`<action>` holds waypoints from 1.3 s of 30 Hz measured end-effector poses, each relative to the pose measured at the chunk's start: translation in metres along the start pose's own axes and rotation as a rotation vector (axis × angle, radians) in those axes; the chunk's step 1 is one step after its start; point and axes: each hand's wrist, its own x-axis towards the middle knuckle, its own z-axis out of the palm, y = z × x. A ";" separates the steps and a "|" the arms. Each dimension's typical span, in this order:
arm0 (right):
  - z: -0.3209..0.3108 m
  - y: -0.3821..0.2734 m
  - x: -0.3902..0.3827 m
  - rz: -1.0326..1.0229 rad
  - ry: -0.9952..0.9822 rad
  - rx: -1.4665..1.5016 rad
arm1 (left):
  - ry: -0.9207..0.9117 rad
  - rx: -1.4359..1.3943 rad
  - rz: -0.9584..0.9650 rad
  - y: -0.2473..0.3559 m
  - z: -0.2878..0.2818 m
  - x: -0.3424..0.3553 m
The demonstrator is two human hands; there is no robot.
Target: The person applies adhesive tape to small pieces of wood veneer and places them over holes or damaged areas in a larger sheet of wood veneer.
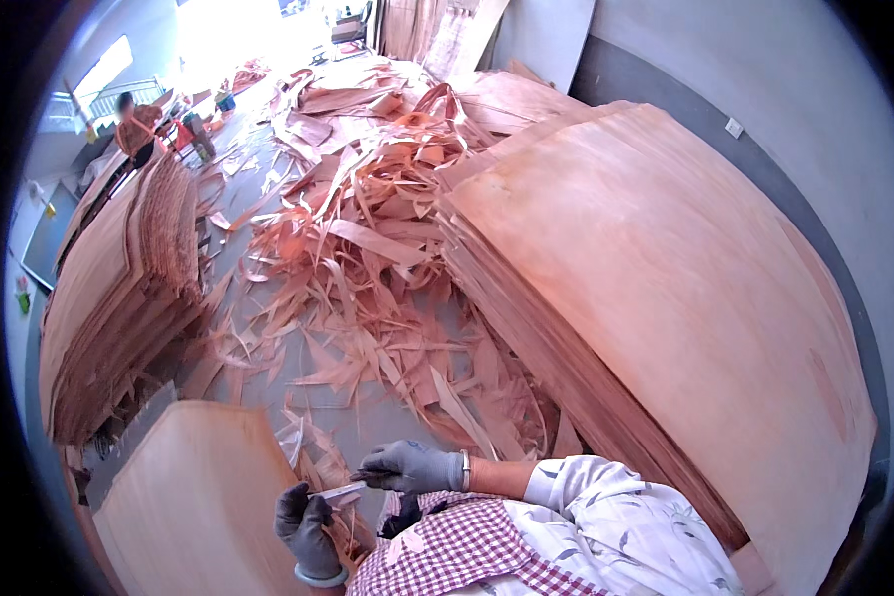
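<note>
Over veneer scraps (368, 258), both hands hold a knife (336, 491) crosswise, left hand (305, 526) to right hand (407, 467).

Small thin grey blade (336, 491), level, between both gloved hands

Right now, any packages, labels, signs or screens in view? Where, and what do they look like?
Small white square plate, maybe a switch or label: on the grey wall, upper right.
Small yellow tag-like patch: left edge, on the wall above a dark panel; too blurred to identify.
Dark panel: far left wall, bluish-grey rectangle; cannot tell whether it is a screen.
No packages seen; mostly veneer sheets and scraps.
</note>
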 end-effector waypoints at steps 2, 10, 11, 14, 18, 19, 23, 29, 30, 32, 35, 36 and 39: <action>0.002 0.000 0.022 -0.112 0.156 -0.113 | -0.015 0.105 0.023 0.008 -0.011 0.023; -0.170 0.057 0.086 0.065 0.500 -0.086 | -0.420 -0.108 -0.138 0.014 0.112 0.239; -0.184 0.066 0.087 0.130 0.557 0.162 | -0.451 -0.116 -0.146 0.013 0.118 0.266; -0.208 0.118 0.073 0.116 0.955 0.671 | -0.549 -0.086 -0.180 0.008 0.138 0.337; -0.245 0.118 0.054 0.250 1.221 0.885 | -0.614 -0.104 -0.281 0.015 0.161 0.428; -0.249 0.119 0.056 0.196 1.336 0.936 | -0.656 -0.084 -0.280 0.017 0.172 0.448; -0.272 0.143 0.048 0.107 1.643 1.058 | -0.785 -0.099 -0.281 0.022 0.237 0.507; -0.294 0.187 0.050 0.098 1.864 1.101 | -1.104 0.000 -0.206 0.043 0.356 0.551; -0.296 0.185 0.053 0.145 1.943 1.101 | -1.146 0.021 -0.226 0.042 0.374 0.554; -0.304 0.167 0.068 0.201 2.024 1.046 | -1.243 0.063 -0.285 0.042 0.405 0.562; -0.315 0.156 0.071 0.214 2.092 0.949 | -1.331 0.142 -0.235 0.045 0.452 0.577; -0.319 0.153 0.070 0.199 2.092 0.915 | -1.375 0.106 -0.254 0.046 0.468 0.581; -0.336 0.146 0.071 0.268 2.181 0.892 | -1.447 0.109 -0.331 0.048 0.522 0.581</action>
